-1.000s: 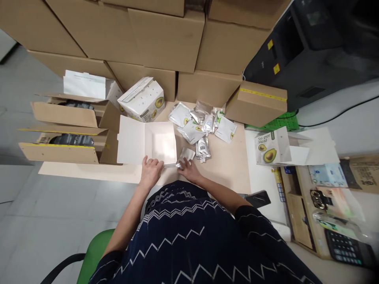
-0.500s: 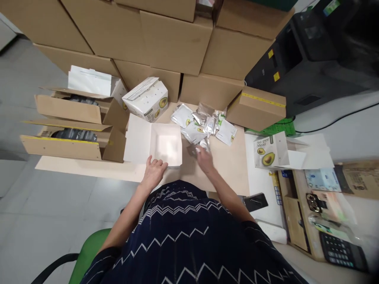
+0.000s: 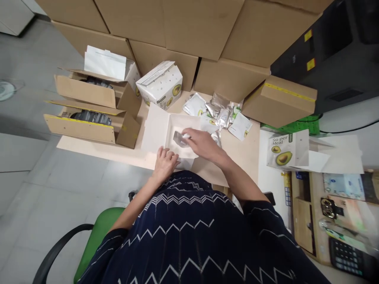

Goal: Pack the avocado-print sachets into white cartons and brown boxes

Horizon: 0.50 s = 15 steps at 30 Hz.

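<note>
An open white cardboard box (image 3: 189, 153) stands near the front edge of the table, its lid folded out to the left. My left hand (image 3: 166, 161) rests at its near left corner, fingers curled over the rim. Inside the box opening, my right hand (image 3: 203, 145) pinches a small silver pouch (image 3: 179, 139) with a white part by the fingertips. Behind and to the right lies a pile of silver pouches (image 3: 222, 117) and white avocado-printed sachets (image 3: 240, 126). One silver pouch is partly hidden by my right wrist.
A closed avocado-printed box (image 3: 161, 85) stands behind. Two open brown cartons (image 3: 79, 128) holding dark items are at left. At right are a taped brown carton (image 3: 284, 98), an open "Su per Meal" box (image 3: 284, 152) and a black machine (image 3: 325, 71). Stacked cartons (image 3: 204, 27) wall the back.
My right hand has carried the silver pouch leftward from beside the pile into the box opening. My left hand stays on the box rim. The camera view has shifted.
</note>
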### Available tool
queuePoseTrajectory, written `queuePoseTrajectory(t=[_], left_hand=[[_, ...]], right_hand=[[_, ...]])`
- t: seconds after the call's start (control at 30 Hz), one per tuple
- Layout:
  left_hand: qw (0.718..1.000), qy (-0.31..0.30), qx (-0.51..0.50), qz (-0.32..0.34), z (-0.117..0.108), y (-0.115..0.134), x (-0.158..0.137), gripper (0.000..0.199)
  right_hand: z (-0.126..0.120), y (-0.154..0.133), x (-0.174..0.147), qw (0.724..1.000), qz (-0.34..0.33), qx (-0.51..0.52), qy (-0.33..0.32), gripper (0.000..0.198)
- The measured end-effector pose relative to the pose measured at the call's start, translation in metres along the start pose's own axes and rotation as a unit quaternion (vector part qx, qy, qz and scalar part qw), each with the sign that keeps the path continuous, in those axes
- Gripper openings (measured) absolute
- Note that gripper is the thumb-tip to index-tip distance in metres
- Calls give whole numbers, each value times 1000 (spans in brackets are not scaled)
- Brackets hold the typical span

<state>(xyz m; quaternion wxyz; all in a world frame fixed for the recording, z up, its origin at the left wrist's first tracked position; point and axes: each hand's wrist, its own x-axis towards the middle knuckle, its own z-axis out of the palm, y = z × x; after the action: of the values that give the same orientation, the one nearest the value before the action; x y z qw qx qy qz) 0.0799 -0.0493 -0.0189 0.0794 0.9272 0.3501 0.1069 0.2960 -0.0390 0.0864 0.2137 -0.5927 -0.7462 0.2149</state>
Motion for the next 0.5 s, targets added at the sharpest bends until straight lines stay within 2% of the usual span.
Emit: queuePoseTrajectory(t=[0.1, 0.2, 0.3, 0.4, 0.5], left_hand=[[1000, 4, -21, -9, 1, -3, -6, 24], [1000, 10, -28, -2, 6, -3, -8, 27], [999, 27, -37, -7, 12, -2, -8, 30], [997, 36, -59, -28, 16, 0, -6, 39], [996, 34, -65, -41, 17, 0, -6, 46]], right_hand=[[39, 11, 23, 989, -22, -72, -130, 20], [66, 15, 36, 976, -30, -86, -199, 15], [80, 15, 43, 962, -39, -72, -259, 3], [89, 14, 47, 952, -59, -49, -297, 7], [93, 14, 48, 955, -69, -41, -286, 6]])
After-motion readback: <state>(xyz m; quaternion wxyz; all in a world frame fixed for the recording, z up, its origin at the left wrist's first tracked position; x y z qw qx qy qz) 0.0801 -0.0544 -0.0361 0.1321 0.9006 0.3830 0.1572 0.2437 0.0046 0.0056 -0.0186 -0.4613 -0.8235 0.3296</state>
